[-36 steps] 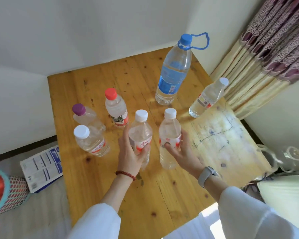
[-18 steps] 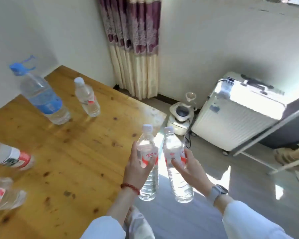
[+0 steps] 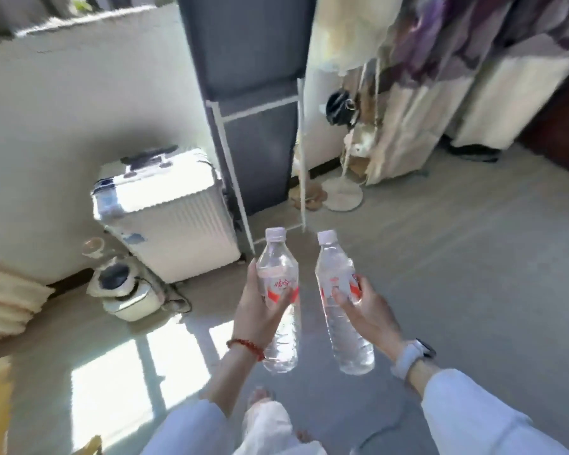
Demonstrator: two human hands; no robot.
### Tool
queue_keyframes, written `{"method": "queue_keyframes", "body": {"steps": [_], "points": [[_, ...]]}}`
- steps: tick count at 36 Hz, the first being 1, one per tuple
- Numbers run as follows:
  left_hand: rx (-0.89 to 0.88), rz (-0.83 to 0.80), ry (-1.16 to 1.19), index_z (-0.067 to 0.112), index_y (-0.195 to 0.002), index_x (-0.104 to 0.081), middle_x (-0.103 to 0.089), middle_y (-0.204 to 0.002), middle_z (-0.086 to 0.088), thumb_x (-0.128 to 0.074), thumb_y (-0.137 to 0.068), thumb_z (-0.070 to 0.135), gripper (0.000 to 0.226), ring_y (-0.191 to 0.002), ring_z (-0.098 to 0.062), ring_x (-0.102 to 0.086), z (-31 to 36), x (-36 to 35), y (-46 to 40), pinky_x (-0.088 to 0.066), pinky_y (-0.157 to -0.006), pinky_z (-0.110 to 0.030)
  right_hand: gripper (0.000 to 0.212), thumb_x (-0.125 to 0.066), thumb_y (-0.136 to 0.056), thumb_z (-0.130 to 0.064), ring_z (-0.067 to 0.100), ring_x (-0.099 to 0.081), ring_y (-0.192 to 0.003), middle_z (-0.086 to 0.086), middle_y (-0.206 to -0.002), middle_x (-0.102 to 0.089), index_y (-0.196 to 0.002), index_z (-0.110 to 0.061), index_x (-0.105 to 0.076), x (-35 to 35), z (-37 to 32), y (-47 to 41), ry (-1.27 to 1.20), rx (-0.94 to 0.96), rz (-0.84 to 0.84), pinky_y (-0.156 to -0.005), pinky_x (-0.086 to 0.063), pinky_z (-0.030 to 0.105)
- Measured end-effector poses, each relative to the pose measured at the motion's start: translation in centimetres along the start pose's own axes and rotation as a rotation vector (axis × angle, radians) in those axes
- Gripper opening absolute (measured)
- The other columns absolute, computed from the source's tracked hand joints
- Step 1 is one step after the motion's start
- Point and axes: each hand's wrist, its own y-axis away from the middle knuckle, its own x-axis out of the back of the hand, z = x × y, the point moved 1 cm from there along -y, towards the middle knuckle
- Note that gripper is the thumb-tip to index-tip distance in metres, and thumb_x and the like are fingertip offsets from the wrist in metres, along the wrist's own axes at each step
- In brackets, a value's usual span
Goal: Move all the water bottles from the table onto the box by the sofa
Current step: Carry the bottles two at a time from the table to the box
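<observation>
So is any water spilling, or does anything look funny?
No spill shows. The left hand and right hand each grip a capped bottle, left bottle and right bottle, roughly upright, tilting slightly apart. Nothing stands out.

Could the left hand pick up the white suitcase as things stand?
Probably not: the left hand already grips a water bottle, and the white suitcase stands apart across open floor.

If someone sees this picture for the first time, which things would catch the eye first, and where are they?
First, the two clear water bottles in the middle, held upright side by side over the floor: the left hand grips the left bottle, the right hand grips the right bottle. Next, the sunlit white suitcase standing by the wall at the left, with a tall grey cabinet behind it.
</observation>
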Motion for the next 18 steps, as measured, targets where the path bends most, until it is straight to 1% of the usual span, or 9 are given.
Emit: {"method": "queue_keyframes", "body": {"steps": [2,5,6,8,10,12,14,16,18], "points": [[-0.054,-0.087,-0.022,0.024,-0.141,-0.018,-0.056,-0.112,0.009,-0.057,-0.072,0.060,0.087,-0.091,-0.005,-0.059,2.2,-3.7,-2.6,-0.045,-0.079,-0.023,0.063,-0.043,-0.069,-0.065,0.026,-0.060,-0.100,0.002,-0.113,-0.064,-0.117,-0.024,-0.046,3.2,2.4,-0.9,-0.044,-0.064,0.088,-0.077,-0.042,0.031],[-0.124,-0.205,-0.063,0.025,-0.140,-0.019,-0.059,-0.118,0.001,-0.061,-0.076,0.050,0.081,-0.096,-0.011,-0.061,5.1,-9.1,-6.5,-0.049,-0.087,-0.032,0.074,-0.042,-0.064,-0.073,0.025,-0.059,-0.106,-0.001,-0.119,-0.062,-0.121,-0.026,-0.044,7.4,5.9,-2.6,-0.116,-0.144,0.189,-0.086,-0.047,0.036],[-0.144,-0.236,-0.082,0.024,-0.141,-0.018,-0.058,-0.122,-0.002,-0.061,-0.077,0.049,0.081,-0.099,-0.012,-0.060,6.2,-10.9,-7.7,-0.049,-0.088,-0.033,0.071,-0.045,-0.067,-0.071,0.024,-0.060,-0.107,-0.001,-0.120,-0.062,-0.122,-0.026,-0.044,8.7,7.0,-3.3,-0.126,-0.168,0.221,-0.087,-0.047,0.036],[-0.183,-0.292,-0.119,0.020,-0.142,-0.017,-0.053,-0.130,-0.006,-0.061,-0.079,0.044,0.081,-0.105,-0.013,-0.056,7.9,-14.7,-10.3,-0.044,-0.090,-0.028,0.062,-0.050,-0.074,-0.064,0.024,-0.060,-0.106,-0.001,-0.120,-0.062,-0.122,-0.025,-0.044,11.3,9.1,-5.0,-0.129,-0.217,0.290,-0.086,-0.047,0.033],[-0.224,-0.332,-0.154,0.018,-0.142,-0.017,-0.052,-0.131,-0.007,-0.062,-0.081,0.039,0.079,-0.110,-0.019,-0.055,9.7,-18.6,-13.1,-0.040,-0.089,-0.026,0.059,-0.049,-0.075,-0.061,0.023,-0.059,-0.106,-0.003,-0.119,-0.062,-0.122,-0.026,-0.044,14.0,11.0,-6.9,-0.124,-0.265,0.342,-0.082,-0.044,0.030],[-0.255,-0.385,-0.163,0.023,-0.140,-0.018,-0.060,-0.118,-0.007,-0.062,-0.081,0.038,0.075,-0.100,-0.023,-0.061,11.5,-22.6,-16.0,-0.047,-0.084,-0.032,0.050,-0.053,-0.080,-0.057,0.023,-0.059,-0.106,-0.005,-0.117,-0.063,-0.120,-0.027,-0.044,16.7,12.9,-9.2,-0.117,-0.297,0.378,-0.082,-0.044,0.031],[-0.280,-0.437,-0.157,0.022,-0.139,-0.021,-0.063,-0.103,-0.002,-0.062,-0.080,0.037,0.073,-0.086,-0.019,-0.062,13.3,-26.5,-18.8,-0.048,-0.073,-0.031,0.044,-0.054,-0.083,-0.052,0.024,-0.060,-0.105,-0.005,-0.115,-0.063,-0.118,-0.027,-0.044,19.7,14.5,-11.6,-0.116,-0.331,0.412,-0.083,-0.046,0.033],[-0.296,-0.493,-0.147,0.022,-0.139,-0.022,-0.061,-0.105,0.002,-0.063,-0.079,0.040,0.075,-0.088,-0.016,-0.061,15.4,-30.1,-21.2,-0.045,-0.073,-0.028,0.046,-0.052,-0.083,-0.054,0.024,-0.060,-0.104,-0.006,-0.115,-0.063,-0.119,-0.026,-0.043,22.8,15.8,-13.7,-0.133,-0.370,0.447,-0.084,-0.047,0.036],[-0.313,-0.537,-0.164,0.026,-0.137,-0.021,-0.061,-0.109,0.003,-0.061,-0.079,0.046,0.073,-0.094,-0.018,-0.060,17.5,-33.6,-23.5,-0.045,-0.076,-0.030,0.055,-0.049,-0.078,-0.063,0.023,-0.060,-0.104,-0.008,-0.116,-0.062,-0.120,-0.028,-0.042,26.0,16.8,-15.7,-0.151,-0.401,0.484,-0.085,-0.048,0.036]]}}
